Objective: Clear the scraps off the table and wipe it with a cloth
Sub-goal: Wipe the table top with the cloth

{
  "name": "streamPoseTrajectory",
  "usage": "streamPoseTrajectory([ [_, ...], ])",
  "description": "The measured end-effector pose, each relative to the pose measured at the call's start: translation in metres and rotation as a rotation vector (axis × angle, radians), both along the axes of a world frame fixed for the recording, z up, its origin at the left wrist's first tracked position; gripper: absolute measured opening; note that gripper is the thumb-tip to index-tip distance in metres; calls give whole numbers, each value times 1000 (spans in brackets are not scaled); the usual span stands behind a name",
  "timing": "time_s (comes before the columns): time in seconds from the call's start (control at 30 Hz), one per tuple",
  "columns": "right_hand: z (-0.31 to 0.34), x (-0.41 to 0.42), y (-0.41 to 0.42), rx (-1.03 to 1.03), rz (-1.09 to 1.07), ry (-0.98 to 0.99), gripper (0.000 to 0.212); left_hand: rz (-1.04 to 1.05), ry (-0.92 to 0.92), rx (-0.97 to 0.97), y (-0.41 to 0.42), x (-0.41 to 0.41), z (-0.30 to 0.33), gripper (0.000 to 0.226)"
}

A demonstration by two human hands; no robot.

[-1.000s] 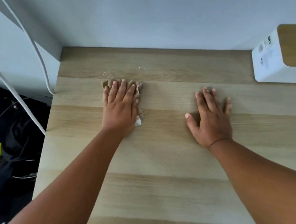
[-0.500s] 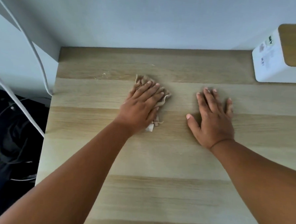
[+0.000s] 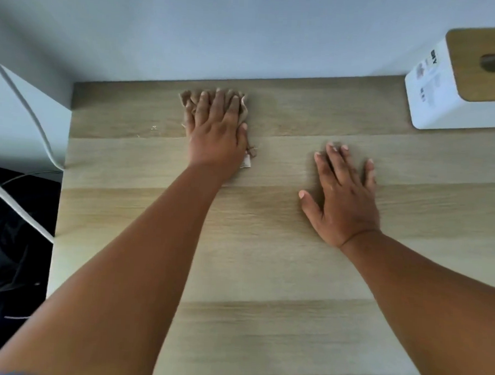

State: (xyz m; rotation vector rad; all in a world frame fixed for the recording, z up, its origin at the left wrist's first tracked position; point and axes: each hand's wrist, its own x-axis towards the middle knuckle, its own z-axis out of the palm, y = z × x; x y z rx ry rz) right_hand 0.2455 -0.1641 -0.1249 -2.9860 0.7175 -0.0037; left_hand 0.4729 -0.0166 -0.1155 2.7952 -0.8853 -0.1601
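Observation:
My left hand [image 3: 216, 128] lies flat on a crumpled beige cloth [image 3: 187, 98] and presses it onto the light wooden table [image 3: 264, 274], near the far edge by the wall. Most of the cloth is hidden under the hand; its white label sticks out by the wrist. A few tiny pale crumbs [image 3: 153, 128] lie just left of the cloth. My right hand [image 3: 342, 195] rests palm down on the bare wood to the right, fingers spread, holding nothing.
A white tissue box [image 3: 434, 94] with a wooden lid stands at the back right corner against the wall. White cables [image 3: 40, 127] hang past the table's left edge, above dark clutter on the floor.
My left hand has slid the cloth right, then away from me toward the wall. The view has shifted slightly. My right hand has stayed in place.

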Motion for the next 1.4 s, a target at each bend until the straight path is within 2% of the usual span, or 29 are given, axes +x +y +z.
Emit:
streamPoseTrajectory([
  [0.23, -1, -1, 0, -3, 2, -15, 80, -336, -27, 29, 19, -36, 2, 60],
  [0.5, -3, 0, 1, -17, -3, -29, 79, -377, -19, -22, 71, -90, 5, 56],
  [0.63, -5, 0, 0, -13, -3, -31, 80, -230, -16, -73, 124, -95, 1, 56],
  [0.77, -6, -1, 1, -7, -4, -35, 79, 87, -18, -26, 170, -57, -1, 60],
  [0.87, -6, -1, 0, -5, 1, -34, 79, 309, 10, 19, 164, -9, -3, 64],
  [0.97, -6, 0, 0, -3, -1, -44, 79, 394, 44, 34, 129, 26, -5, 68],
  [1.03, -6, -1, 1, -1, 0, -46, 80, 336, 38, 35, 105, 32, -3, 66],
  [1.13, -6, -1, 1, 1, 1, -38, 79, 115, 16, 5, 90, 10, 0, 62],
  [1.27, -5, -1, 1, 4, -5, -31, 79, -226, -68, -41, 134, -34, 0, 57],
  [1.33, -4, -1, 0, 2, -4, -29, 80, -245, -95, -61, 167, -33, 0, 56],
  [1.4, -3, 0, 1, 3, -3, -26, 80, -142, -63, -34, 188, -17, 3, 59],
])
